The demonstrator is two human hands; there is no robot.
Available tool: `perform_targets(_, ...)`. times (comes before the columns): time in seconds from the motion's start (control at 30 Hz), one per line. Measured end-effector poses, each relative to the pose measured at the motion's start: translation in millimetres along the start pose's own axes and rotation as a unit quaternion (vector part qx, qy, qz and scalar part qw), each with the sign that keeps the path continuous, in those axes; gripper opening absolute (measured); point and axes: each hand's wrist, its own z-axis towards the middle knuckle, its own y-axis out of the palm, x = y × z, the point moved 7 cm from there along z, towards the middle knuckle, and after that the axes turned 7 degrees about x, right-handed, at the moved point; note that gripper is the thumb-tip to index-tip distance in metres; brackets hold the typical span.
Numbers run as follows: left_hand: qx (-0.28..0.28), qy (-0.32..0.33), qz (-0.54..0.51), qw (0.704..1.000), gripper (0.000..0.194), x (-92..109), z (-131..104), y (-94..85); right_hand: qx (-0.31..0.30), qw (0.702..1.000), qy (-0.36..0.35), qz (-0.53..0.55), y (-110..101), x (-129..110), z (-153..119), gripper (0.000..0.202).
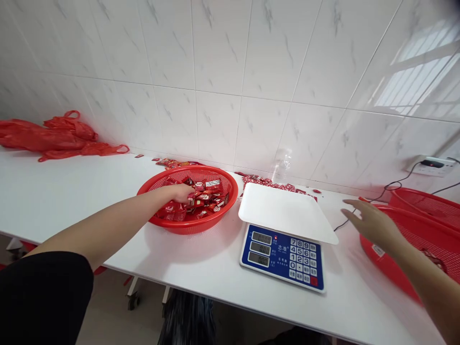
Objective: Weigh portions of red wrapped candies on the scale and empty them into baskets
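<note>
My left hand (182, 192) reaches into a round red plastic basket (189, 228) that holds many small, shiny red wrapped packets (205, 197). Its fingers curl down on some of these packets, and the fingertips are partly hidden among them. My right hand (372, 221) is in the air beside the rim of a larger red basket (384, 249) at the right. Thumb and fingers there are apart, with nothing between them. Between my hands stands a digital weighing scale (282, 256) with a bare white pan (285, 211); its displays appear to read zeros.
More red packets (268, 181) lie along the tiled wall behind the scale and the left basket. Red plastic bags (68, 136) are heaped at the far left. A black cable (390, 188) runs from a wall socket (431, 165) past the right baskets. The white table's front edge faces me.
</note>
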Motion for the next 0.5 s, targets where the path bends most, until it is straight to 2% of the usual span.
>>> perform_targets(0.1, -0.038, 0.007, 0.048, 0.998, 0.014, 6.7, 0.0, -12.3, -0.015, 0.997, -0.063, 0.034, 4.5, -61.8, -5.7, 0.045)
perform_targets(0.2, 0.014, 0.004, 0.010, 1.000, 0.019, 16.1, 0.9, -30.2, -0.025, 0.992, -0.114, 0.048, 6.6, -106.0, -13.1, 0.042)
perform_targets(0.3, 0.057, -0.015, -0.015, 0.998, 0.027, 24.8, -1.7, -39.5, -0.042, 0.987, -0.141, 0.059, 7.5, -131.6, -18.7, 0.041)
perform_targets(0.4, 0.049, -0.048, -0.073, 0.995, 0.029, 33.3, -4.3, -37.7, -0.052, 0.985, -0.149, 0.073, 5.6, -145.5, -21.7, 0.040)
perform_targets(0.5, 0.036, -0.051, -0.187, 0.980, 0.029, 48.7, -2.1, -33.6, -0.068, 0.982, -0.147, 0.094, 4.3, -154.5, -23.2, 0.038)
